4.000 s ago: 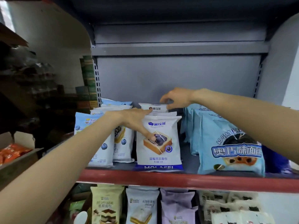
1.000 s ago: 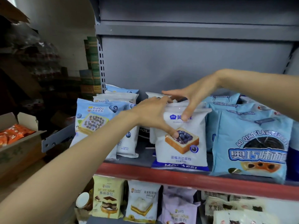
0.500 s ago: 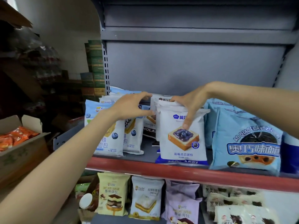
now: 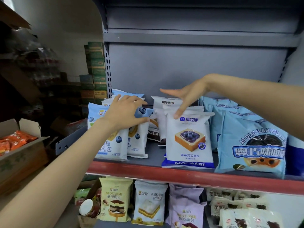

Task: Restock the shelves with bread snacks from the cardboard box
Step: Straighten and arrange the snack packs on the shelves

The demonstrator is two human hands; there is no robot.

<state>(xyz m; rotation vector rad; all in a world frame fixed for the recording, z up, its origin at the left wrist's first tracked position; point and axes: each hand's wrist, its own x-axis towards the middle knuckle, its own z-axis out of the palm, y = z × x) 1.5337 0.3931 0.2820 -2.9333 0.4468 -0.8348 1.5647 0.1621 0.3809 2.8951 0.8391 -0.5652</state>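
On the shelf (image 4: 148, 167) with the red front edge, the bread packets are stood upright in rows running front to back, their long axes vertical. The left hand (image 4: 126, 114) is laid with spread, fairly straight fingers over the tops of the blueberry packets (image 4: 113, 145) at the left of the shelf; nothing is pinched there. The right hand (image 4: 185, 97) is held open, fingers extended, a fingertip touching the upper face of the front white toast packet (image 4: 189, 140), which stands at the shelf's front edge just beside the big blue packets (image 4: 251, 145).

The cardboard box (image 4: 21, 155), where more stock is held, lies low and well off to the left, apart from both hands. The left hand is judged the nearer to it, so a reach down and leftward would probably be needed for the next packet. The orange packets (image 4: 14, 142) are seen lying inside it.
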